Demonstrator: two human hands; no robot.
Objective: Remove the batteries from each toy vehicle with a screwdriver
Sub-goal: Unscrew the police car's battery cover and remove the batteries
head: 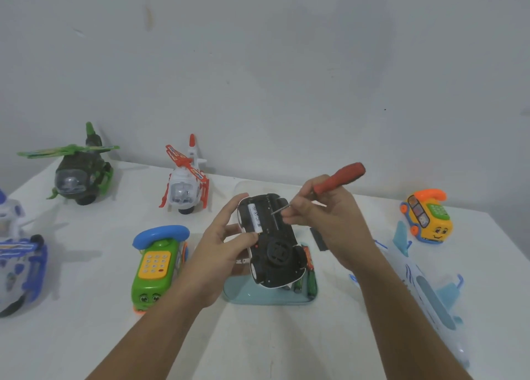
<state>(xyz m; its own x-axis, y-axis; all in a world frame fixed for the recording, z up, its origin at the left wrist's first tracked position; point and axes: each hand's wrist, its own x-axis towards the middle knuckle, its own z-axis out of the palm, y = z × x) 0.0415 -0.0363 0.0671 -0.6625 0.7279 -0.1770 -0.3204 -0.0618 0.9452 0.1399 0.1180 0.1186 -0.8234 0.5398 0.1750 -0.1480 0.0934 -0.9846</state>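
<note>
Near the middle of the white table (258, 345), the left hand (226, 244) holds a toy car (272, 253) upside down over a pale blue tray (266, 299). A white battery (255, 217) lies in the car's open compartment. The right hand (324, 219) grips a red-handled screwdriver (338, 178), and its metal tip is at the black underside, just beside the battery. Green batteries (311, 282) lie in the tray at 5 o'clock from the car. A green phone toy (157, 265) stands at 9 o'clock, a green helicopter (77, 176) at 10, a white and red helicopter (186, 184) at 11, a yellow phone toy (427, 219) at 2, and a white airplane (424, 288) at 4.
</note>
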